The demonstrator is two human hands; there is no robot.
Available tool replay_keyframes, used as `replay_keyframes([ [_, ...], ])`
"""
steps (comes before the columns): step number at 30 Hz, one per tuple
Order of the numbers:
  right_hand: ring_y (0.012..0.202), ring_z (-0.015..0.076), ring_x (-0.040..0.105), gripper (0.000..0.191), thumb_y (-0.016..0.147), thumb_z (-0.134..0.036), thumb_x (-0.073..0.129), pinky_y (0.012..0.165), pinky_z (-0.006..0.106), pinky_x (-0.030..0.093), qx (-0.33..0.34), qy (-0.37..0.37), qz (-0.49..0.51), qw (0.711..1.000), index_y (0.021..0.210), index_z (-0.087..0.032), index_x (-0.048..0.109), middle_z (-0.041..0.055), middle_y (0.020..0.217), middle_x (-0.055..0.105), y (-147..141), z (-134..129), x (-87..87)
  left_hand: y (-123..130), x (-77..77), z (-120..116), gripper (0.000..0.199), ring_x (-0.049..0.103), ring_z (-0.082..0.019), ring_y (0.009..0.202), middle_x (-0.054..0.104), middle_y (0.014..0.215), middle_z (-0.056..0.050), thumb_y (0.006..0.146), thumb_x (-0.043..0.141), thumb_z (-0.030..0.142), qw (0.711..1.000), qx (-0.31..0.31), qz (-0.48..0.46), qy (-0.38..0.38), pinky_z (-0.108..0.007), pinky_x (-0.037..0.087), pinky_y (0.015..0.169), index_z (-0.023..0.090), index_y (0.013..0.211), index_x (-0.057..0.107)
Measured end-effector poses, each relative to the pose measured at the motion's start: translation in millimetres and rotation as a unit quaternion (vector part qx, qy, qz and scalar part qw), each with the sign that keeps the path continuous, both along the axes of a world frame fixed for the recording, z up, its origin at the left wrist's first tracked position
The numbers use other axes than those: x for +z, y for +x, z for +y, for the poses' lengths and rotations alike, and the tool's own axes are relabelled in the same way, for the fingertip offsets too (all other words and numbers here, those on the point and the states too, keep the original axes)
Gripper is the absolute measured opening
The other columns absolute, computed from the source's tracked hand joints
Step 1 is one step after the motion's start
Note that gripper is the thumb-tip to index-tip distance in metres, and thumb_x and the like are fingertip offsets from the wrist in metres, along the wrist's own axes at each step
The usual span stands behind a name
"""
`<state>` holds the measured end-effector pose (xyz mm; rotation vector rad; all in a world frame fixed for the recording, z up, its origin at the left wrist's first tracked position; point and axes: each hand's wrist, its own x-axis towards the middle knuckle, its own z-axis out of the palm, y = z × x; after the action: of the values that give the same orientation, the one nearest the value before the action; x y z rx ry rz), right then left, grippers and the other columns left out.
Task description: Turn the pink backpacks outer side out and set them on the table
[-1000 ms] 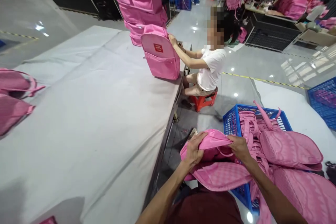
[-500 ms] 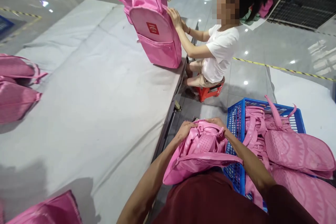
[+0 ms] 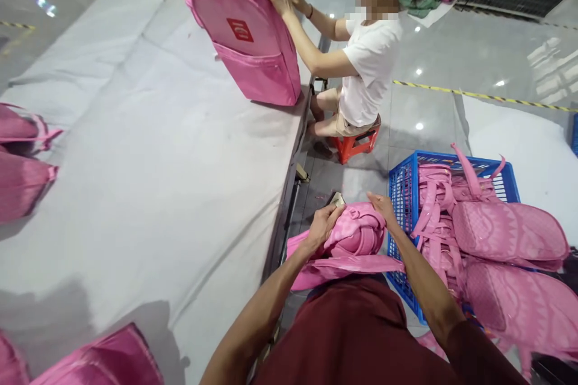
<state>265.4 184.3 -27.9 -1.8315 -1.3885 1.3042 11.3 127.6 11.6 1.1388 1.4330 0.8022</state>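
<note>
Beside the worktop's [image 3: 180, 162] right edge, the left hand [image 3: 326, 225] clamps a pink bag [image 3: 345, 264]; whether the right hand [image 3: 383, 210] grips it is unclear. A loose grip could drop it floorward.

1 head-worn view, forward and down

My bag [image 3: 356, 264]: pink cloth, creased — softly shiny to my eye
Left table cover [image 3: 180, 150]: matt white, lightly wrinkled
Right crate [image 3: 403, 201]: smooth blue plastic
Far floor [image 3: 433, 109]: glossy grey — mirroring lights
</note>
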Motion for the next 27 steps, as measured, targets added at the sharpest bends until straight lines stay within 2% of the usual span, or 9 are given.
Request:
replay_keyframes([
  [3,0.082,0.0216,0.057,0.078,0.091,-0.094,0.04,0.077,0.033,0.046,-0.053,0.04,0.001,0.998,0.083,-0.022,0.067,0.0063,0.084,0.069,23,-34,0.6,0,-8.5,4,0.067,0.034,-0.013,0.068,0.038,0.069,0.005,0.098,0.061,0.081,1.0,-0.019,-0.002,0.025,-0.029,0.029,0.065,0.023,0.067,0.046],
  [6,0.092,0.0244,0.061,0.068,0.097,-0.081,0.043,0.088,0.037,0.05,-0.125,0.074,-0.016,0.989,0.103,-0.021,0.073,0.0095,0.102,0.076,37,-73,2.7,3,-7.3,6,0.068,0.034,-0.013,0.068,0.035,0.07,0.006,0.097,0.058,0.083,0.999,-0.016,-0.005,0.045,-0.029,0.03,0.066,0.023,0.068,0.046],
  [9,0.084,0.0239,0.056,0.069,0.095,-0.082,0.044,0.082,0.037,0.047,-0.177,0.071,-0.054,0.98,0.092,-0.019,0.073,0.0087,0.09,0.073,35,-96,10.9,0,-0.1,7,0.069,0.034,-0.013,0.069,0.034,0.07,0.006,0.095,0.059,0.085,0.998,-0.013,-0.009,0.055,-0.029,0.03,0.066,0.024,0.067,0.043],
  [11,0.078,0.0216,0.051,0.071,0.094,-0.087,0.047,0.075,0.034,0.043,-0.196,0.073,-0.051,0.976,0.082,-0.02,0.068,0.0056,0.079,0.067,31,-103,23.5,-10,5.4,5,0.07,0.033,-0.014,0.069,0.034,0.068,0.005,0.093,0.062,0.085,0.998,-0.008,-0.018,0.053,-0.029,0.03,0.066,0.024,0.066,0.04],
  [14,0.075,0.0192,0.048,0.068,0.097,-0.086,0.054,0.069,0.031,0.038,-0.185,0.109,-0.047,0.975,0.072,-0.022,0.059,0.0012,0.071,0.058,28,-103,44.0,-29,8.7,-3,0.068,0.036,-0.015,0.07,0.039,0.067,0.004,0.093,0.061,0.084,0.998,0.007,-0.03,0.053,-0.029,0.032,0.065,0.025,0.066,0.042],
  [16,0.072,0.0185,0.045,0.068,0.097,-0.085,0.054,0.066,0.031,0.035,-0.164,0.112,-0.058,0.978,0.067,-0.024,0.052,-0.0002,0.066,0.053,26,-93,50.2,-37,6.4,-9,0.066,0.041,-0.017,0.071,0.046,0.066,0.003,0.095,0.056,0.084,0.999,-0.006,-0.005,0.038,-0.028,0.034,0.066,0.024,0.066,0.049],
  [19,0.07,0.0197,0.045,0.069,0.094,-0.088,0.052,0.067,0.032,0.038,-0.123,0.071,-0.051,0.989,0.063,-0.027,0.051,0.0003,0.06,0.053,17,-66,45.6,-37,-0.1,-15,0.066,0.048,-0.02,0.071,0.054,0.064,0.001,0.096,0.053,0.082,0.998,-0.03,0.057,0.002,-0.029,0.036,0.067,0.023,0.066,0.057],
  [22,0.072,0.0204,0.048,0.069,0.092,-0.089,0.051,0.067,0.032,0.041,-0.094,0.066,-0.046,0.992,0.065,-0.026,0.056,0.001,0.059,0.055,5,-44,38.8,-35,-4.2,-13,0.061,0.046,-0.019,0.069,0.055,0.063,0.0,0.096,0.058,0.077,0.996,-0.013,0.086,0.0,-0.03,0.033,0.069,0.024,0.065,0.058],
  [27,0.068,0.0181,0.043,0.077,0.089,-0.099,0.045,0.063,0.032,0.036,-0.122,0.084,-0.039,0.988,0.066,-0.026,0.051,-0.0015,0.056,0.046,7,-55,50.2,-49,0.2,-13,0.064,0.038,-0.017,0.068,0.045,0.063,0.003,0.095,0.054,0.081,0.997,0.017,0.069,0.014,-0.03,0.028,0.067,0.025,0.064,0.05],
])
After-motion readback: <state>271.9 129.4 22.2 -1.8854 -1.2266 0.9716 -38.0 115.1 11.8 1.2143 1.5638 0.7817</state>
